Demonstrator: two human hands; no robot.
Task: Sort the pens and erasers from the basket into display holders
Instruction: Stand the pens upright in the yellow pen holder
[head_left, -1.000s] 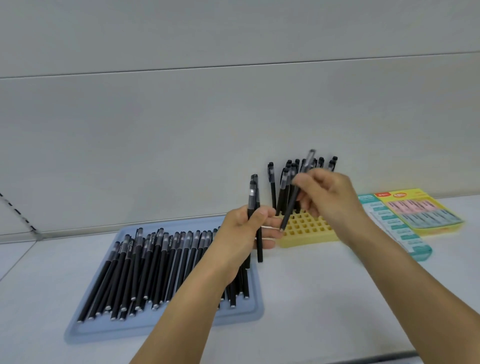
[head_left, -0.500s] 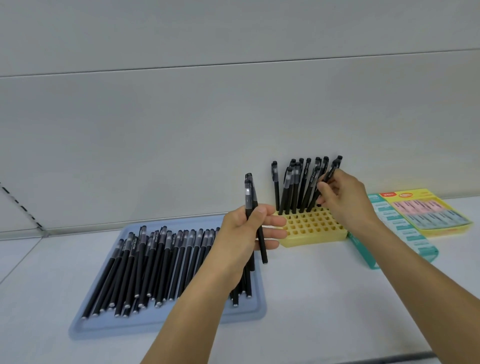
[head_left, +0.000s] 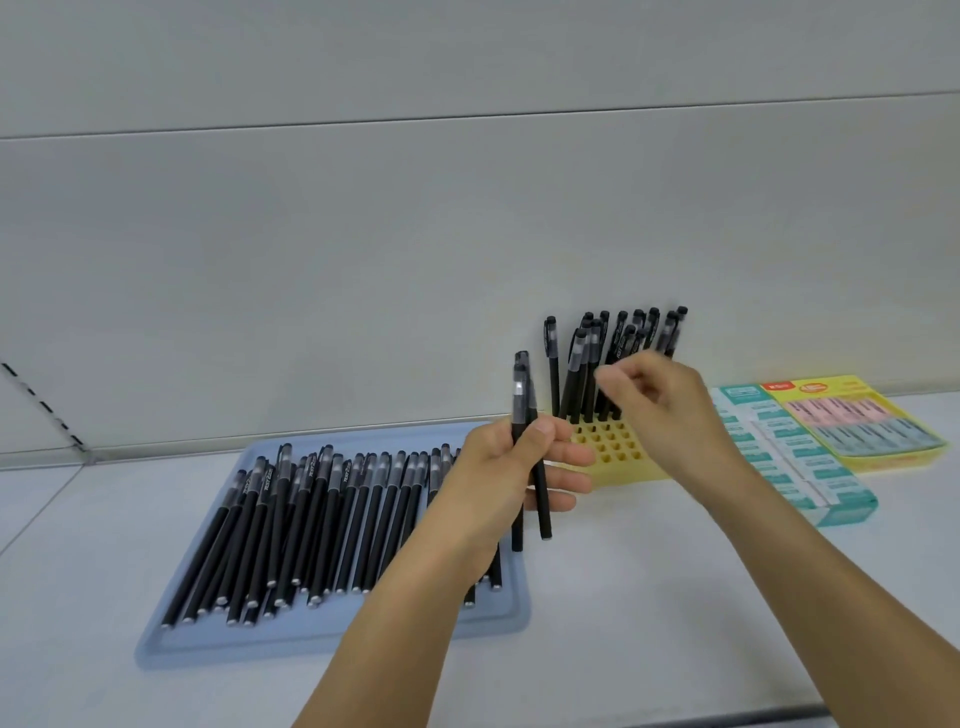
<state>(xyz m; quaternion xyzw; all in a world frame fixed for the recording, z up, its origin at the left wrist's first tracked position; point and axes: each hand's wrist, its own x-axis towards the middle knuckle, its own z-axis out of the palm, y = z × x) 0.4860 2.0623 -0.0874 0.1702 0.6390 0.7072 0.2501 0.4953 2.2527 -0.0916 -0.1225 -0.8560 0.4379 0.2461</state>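
My left hand (head_left: 511, 467) grips two black pens (head_left: 524, 415) upright above the right end of the blue tray (head_left: 332, 631). Several more black pens (head_left: 322, 519) lie side by side in that tray. The yellow holder (head_left: 615, 454) with a grid of holes stands behind my hands, and several black pens (head_left: 582, 364) stand in its back rows. My right hand (head_left: 660, 400) hovers in front of those standing pens with loosely curled fingers and holds nothing. It is blurred by motion.
To the right lie a teal box of erasers (head_left: 800, 467) and a yellow display box of pink and teal erasers (head_left: 857, 421). A grey wall runs close behind the white shelf (head_left: 649, 597). The shelf's front edge is at the bottom right.
My right hand set its pen into the yellow holder's back rows, let go, and has drawn back toward my left hand. My left hand kept its two pens.
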